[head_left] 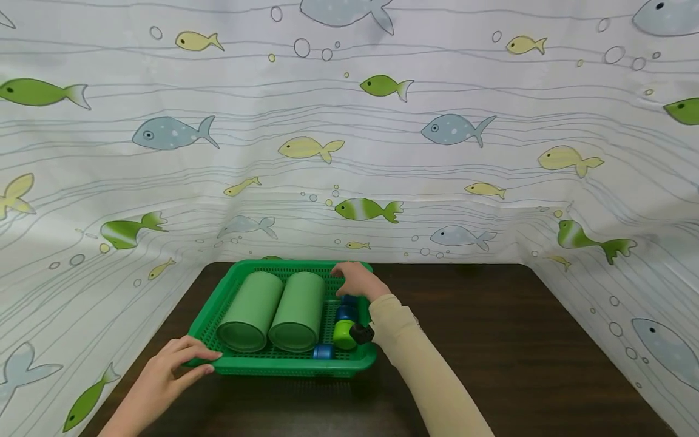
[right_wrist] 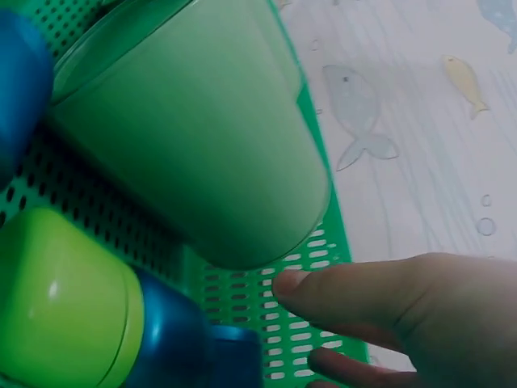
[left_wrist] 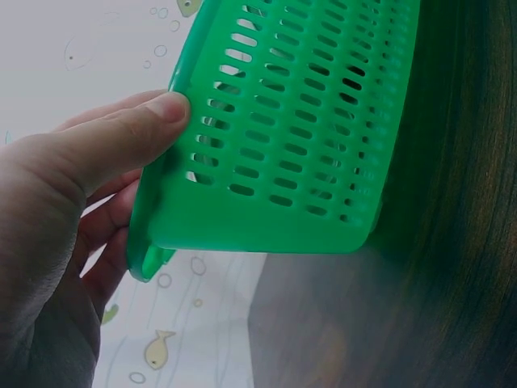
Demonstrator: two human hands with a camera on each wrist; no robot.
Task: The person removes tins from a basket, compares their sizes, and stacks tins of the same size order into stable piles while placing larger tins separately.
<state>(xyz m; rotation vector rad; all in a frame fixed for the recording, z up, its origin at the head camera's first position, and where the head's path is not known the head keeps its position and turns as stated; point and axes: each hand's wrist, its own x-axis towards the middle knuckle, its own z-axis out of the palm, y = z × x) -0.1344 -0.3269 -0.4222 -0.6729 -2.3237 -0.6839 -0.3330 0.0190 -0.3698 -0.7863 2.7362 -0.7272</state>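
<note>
A green perforated plastic basket [head_left: 284, 366] stands on the dark table. At its front left corner my left hand [head_left: 175, 364] grips the rim; in the left wrist view the thumb presses the slotted wall [left_wrist: 283, 149], with fingers behind the rim. My right hand [head_left: 357, 282] hovers at the basket's back right, thumb and fingers apart, holding nothing. Two large pale green cylinders [head_left: 299, 309] lie side by side in the basket. To their right sit a rounded lime green piece [right_wrist: 60, 299] and blue pieces [right_wrist: 170, 331]. A small blue piece [head_left: 323, 352] lies by the front wall.
Dark wood-grain table [head_left: 491, 340] extends to the right of the basket. A white sheet with fish drawings [head_left: 382, 176] encloses the back and both sides. A black round object [head_left: 361, 332] is at my right wrist.
</note>
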